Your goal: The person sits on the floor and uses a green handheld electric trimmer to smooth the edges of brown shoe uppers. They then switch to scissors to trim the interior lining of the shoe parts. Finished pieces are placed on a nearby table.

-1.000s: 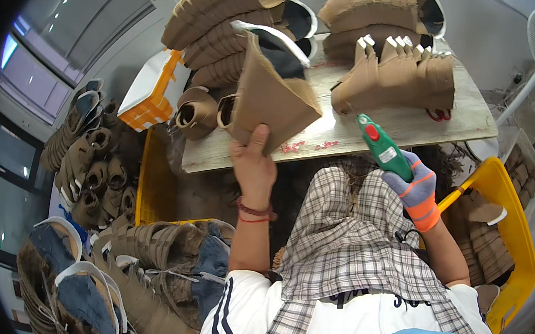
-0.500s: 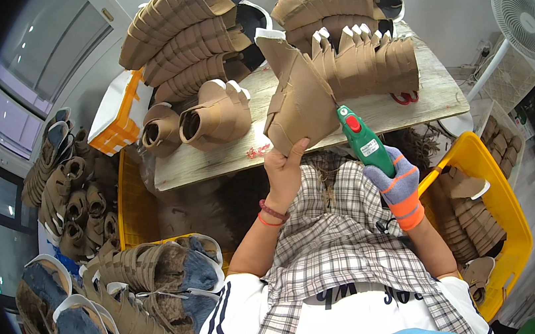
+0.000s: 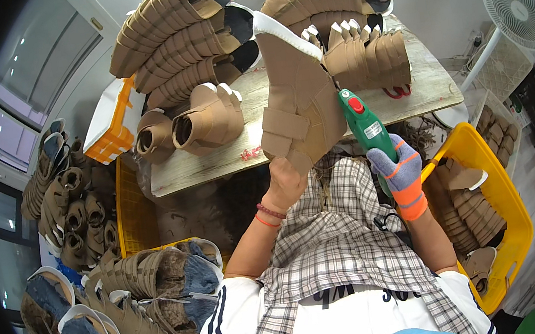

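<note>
My left hand [image 3: 285, 183], bare with a beaded bracelet and an orange cord at the wrist, grips a brown shoe upper [image 3: 298, 90] by its lower end. The upper stands tilted over the table's front edge, its white-edged end up and its wide strap toward me. In my right hand [image 3: 400, 167], gloved in grey and orange, is a green handheld electric tool [image 3: 365, 125] with a red button. The tool's thin dark tip is at the upper's right edge; whether it touches cannot be made out.
On the table [image 3: 207, 167] stand stacked shoe uppers [image 3: 174, 28], a second row [image 3: 368, 64] and red-handled scissors [image 3: 397, 91]. An orange-and-white box [image 3: 114, 122] is at left. Yellow crates [image 3: 521, 222] flank me, more uppers [image 3: 145, 315] lie lower left, and a white fan [image 3: 515, 10] stands right.
The shoe upper has turned in my left hand, so its strap and white edge now face me. My left hand and the tool in my right hand have shifted slightly lower.
</note>
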Available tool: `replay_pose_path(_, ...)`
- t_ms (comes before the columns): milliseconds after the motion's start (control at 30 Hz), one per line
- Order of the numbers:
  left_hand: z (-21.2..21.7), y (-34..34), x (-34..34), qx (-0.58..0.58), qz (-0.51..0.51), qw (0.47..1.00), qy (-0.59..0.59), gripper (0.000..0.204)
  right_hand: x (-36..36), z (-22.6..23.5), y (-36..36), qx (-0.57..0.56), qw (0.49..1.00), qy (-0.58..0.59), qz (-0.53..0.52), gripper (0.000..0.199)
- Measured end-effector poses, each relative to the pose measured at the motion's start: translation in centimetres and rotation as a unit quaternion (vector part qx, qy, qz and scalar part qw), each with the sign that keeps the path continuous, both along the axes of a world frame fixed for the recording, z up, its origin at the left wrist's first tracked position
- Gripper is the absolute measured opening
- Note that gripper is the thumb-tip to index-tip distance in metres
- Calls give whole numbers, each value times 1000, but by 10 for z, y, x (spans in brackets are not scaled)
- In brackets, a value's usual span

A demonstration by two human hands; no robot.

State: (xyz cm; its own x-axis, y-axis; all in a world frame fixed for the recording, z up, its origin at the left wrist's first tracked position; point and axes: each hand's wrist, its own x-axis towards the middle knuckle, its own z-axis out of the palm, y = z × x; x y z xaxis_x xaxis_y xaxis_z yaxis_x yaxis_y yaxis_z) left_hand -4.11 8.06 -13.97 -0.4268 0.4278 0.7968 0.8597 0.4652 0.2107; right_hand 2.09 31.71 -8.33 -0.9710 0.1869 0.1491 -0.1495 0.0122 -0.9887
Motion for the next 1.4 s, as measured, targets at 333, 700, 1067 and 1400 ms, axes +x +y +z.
replay_pose_path(333,68,-21,7,579,-219,606,-499,37,-4,-39,39,273,954,105,-70,43)
replay_pose_path(700,96,-117,-13,690,-257,479,-478,24,0,-48,34,427,840,328,-68,62)
replay_pose_path(1067,96,-127,-6,673,-287,414,-541,23,-6,-31,18,440,808,390,-37,66)
replay_pose_path(1400,84,-115,-4,682,-284,373,-561,26,-2,-28,12,427,809,403,-6,69)
